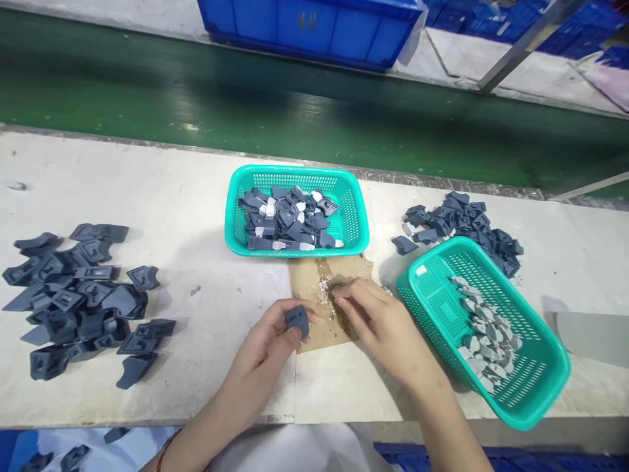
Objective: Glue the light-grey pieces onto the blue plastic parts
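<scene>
My left hand [272, 341] pinches a dark blue-grey plastic part [297, 320] between thumb and fingers, its face with small slots turned up. To its right, my right hand [376, 314] is closed, fingertips together on a small dark thing too hidden to name. Both hands are over a brown cardboard piece [314, 337] sprinkled with pale crumbs. Just beyond them stands a green basket [361, 226] holding dark parts, some with white pieces. Beside my right forearm, a second green basket [427, 288] contains small light-grey pieces [491, 337].
A heap of dark plastic parts [83, 295] covers the table's left side. Another heap [462, 219] lies behind the right basket. Across the green floor [171, 98] is a large blue crate [314, 29]. More dark parts [73, 455] lie below the table's front edge.
</scene>
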`<state>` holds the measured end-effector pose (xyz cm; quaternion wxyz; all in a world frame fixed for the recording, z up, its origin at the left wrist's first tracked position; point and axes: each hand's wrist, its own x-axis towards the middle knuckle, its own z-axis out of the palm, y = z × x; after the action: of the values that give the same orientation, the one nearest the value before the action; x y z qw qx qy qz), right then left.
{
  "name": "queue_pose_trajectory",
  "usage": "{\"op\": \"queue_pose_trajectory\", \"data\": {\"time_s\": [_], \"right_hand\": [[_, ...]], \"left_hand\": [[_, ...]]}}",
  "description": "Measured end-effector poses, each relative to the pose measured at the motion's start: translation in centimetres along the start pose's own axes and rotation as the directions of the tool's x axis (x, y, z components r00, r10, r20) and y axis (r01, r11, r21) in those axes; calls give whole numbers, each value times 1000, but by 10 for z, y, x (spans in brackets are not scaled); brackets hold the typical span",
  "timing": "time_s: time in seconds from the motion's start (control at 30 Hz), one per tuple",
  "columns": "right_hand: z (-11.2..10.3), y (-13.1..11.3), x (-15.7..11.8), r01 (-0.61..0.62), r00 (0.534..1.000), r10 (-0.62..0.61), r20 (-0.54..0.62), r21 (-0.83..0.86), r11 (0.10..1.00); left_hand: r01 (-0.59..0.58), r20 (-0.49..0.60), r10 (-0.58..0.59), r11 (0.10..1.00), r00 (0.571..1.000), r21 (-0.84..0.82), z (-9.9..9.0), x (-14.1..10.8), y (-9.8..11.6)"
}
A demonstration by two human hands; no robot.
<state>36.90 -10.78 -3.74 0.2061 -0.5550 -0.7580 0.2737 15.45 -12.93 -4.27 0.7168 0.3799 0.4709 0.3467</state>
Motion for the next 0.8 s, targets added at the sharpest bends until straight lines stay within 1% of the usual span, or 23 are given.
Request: {"op": "queue_pose_trajectory", "data": {"time_s": [0.13,0.33,0.4,0.5,0.63,0.7,0.77,0.8], "right_hand": [[1,1,0,2,999,-1,-34,29,1000],[1,1,-1,-23,999,24,-48,22,999],[1,1,-1,-37,998,39,-50,26,999],[0,1,0,-53,997,55,-47,40,998],[-1,1,0,-92,993,97,-69,65,994],[0,0,-2,-120,988,131,-83,118,986],[1,-1,-4,-174,971,208,-117,247,953],[2,-2,-5,-200,956,257,-140,331,922]], "left_hand": [[-32,-2,32,999,999,-42,-1,4,1],[-140,-102,149,986,984,93,-6,5,4],[-135,-126,143,988,982,73,-6,4,3],[-109,-138,106,994,985,-9,-4,3,2],[-134,-131,129,990,983,-34,0,0,-2],[-132,-121,129,991,984,-19,1,-1,-3],[-127,-112,128,992,985,21,1,-2,-3],[-124,-110,128,991,986,46,1,-2,-3]]}}
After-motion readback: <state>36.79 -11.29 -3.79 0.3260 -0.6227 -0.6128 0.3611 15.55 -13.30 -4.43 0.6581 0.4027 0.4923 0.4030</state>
